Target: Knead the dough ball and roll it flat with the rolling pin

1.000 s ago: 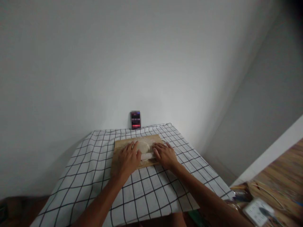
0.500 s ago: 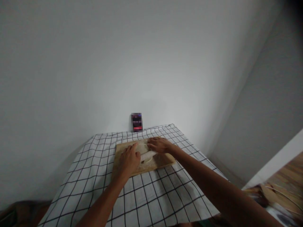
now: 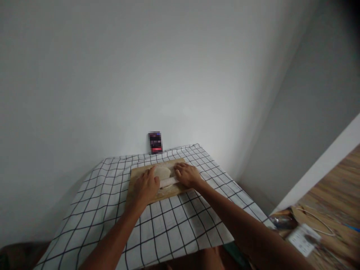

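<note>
A pale rolling pin (image 3: 168, 182) lies across a wooden board (image 3: 165, 195), dusted with flour. My left hand (image 3: 148, 184) is closed over the pin's left end, and my right hand (image 3: 186, 174) covers its right end, fingers curled down over it. Just beyond the pin, a flattened piece of dough (image 3: 162, 172) rests on the board between my two hands. The near part of the dough meets the pin, and both pin ends are hidden under my palms.
The board sits on a table with a white, black-checked cloth (image 3: 165, 236). A dark, pixelated upright object (image 3: 155, 143) leans by the wall at the far edge. On the floor at lower right are a white power strip (image 3: 303, 239) and a cable (image 3: 319, 217).
The rolling pin and both hands have come nearer to me across the board, uncovering more dough beyond the pin. The view has shifted slightly, showing more floor at right.
</note>
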The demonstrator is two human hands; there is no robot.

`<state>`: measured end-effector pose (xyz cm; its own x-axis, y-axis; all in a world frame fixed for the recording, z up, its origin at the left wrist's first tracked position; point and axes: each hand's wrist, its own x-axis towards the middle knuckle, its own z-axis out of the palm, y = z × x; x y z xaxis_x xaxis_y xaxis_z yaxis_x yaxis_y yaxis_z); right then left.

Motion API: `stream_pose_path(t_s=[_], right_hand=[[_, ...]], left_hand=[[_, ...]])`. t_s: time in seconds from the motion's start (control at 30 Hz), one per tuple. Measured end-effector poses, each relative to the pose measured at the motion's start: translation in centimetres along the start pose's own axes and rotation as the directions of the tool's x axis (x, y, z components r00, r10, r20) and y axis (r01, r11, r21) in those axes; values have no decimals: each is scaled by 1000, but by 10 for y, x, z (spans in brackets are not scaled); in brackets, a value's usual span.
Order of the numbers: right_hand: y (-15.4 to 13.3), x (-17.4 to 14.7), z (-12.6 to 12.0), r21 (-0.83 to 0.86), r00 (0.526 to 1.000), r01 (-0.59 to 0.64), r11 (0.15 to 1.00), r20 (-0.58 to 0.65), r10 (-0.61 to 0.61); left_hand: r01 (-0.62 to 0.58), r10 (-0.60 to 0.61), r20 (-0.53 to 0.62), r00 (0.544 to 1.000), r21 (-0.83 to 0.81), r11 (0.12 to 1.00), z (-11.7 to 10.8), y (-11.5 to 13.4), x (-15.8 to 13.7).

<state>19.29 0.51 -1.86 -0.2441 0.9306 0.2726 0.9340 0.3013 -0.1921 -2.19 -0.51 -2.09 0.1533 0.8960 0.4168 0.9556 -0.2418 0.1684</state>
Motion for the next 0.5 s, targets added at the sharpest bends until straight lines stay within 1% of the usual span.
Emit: stream_pose_path(t_s=[0.17,0.33,0.43,0.5], right_hand=[[-7,-19,-2,-39,1000,-9,999,-27,8],[-7,-39,-2,-30,998,9,1000,-56,-11],[-6,-53,4,-24,989,51,998,-140,-54],[-5,-61,10,-31,972,39,999,-230,-45]], left_hand=[[-47,47,-44,998,8,999,6,1,-13],[-45,44,-18,999,-7,999,6,3,-27],[-52,52,4,999,-9,999,2,5,-37],[-61,61,25,998,-21,998,-2,6,-40]])
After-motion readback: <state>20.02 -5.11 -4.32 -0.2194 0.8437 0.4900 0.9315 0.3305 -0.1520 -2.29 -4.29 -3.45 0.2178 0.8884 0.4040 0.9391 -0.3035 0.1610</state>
